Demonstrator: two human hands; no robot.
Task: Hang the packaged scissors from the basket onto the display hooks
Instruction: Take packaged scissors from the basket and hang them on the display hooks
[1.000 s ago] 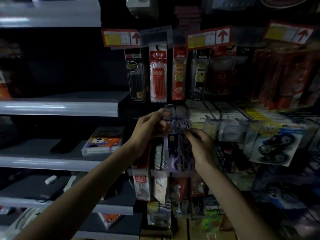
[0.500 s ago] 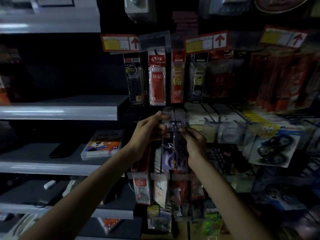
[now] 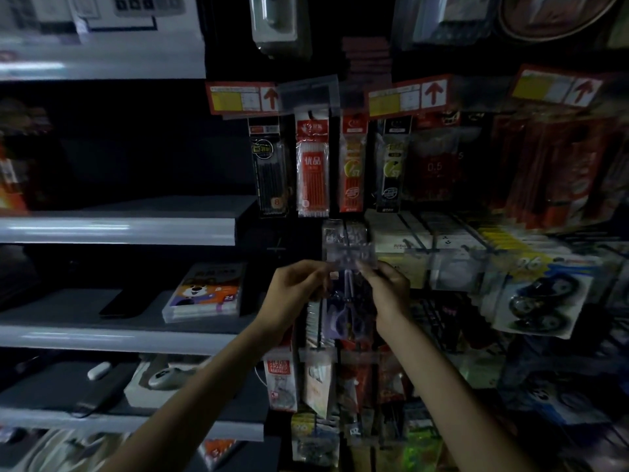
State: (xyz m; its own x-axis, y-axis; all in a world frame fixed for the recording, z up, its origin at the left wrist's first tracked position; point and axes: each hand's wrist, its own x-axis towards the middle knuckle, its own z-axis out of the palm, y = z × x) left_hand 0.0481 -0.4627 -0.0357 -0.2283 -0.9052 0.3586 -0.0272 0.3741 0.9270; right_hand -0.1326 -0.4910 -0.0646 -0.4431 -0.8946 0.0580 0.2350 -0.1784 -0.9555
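Left hand (image 3: 295, 289), right hand (image 3: 388, 288) raised, both pinching scissors pack (image 3: 347, 301) top.

Views: one only, a wide-angle camera worn on the head; no second view shares the scene.
Position: above and behind the forearms, which enter from the bottom edge.
Facing: forward and slightly down at hanging pen packs (image 3: 313, 165), with a grey shelf (image 3: 119, 229) on the left.
Nearness: close, within reach; the left hand (image 3: 292, 294) and right hand (image 3: 391, 291) hold the packaged scissors (image 3: 343, 318) near frame centre.
Optics: the edges bow and blur, and the light is dim.
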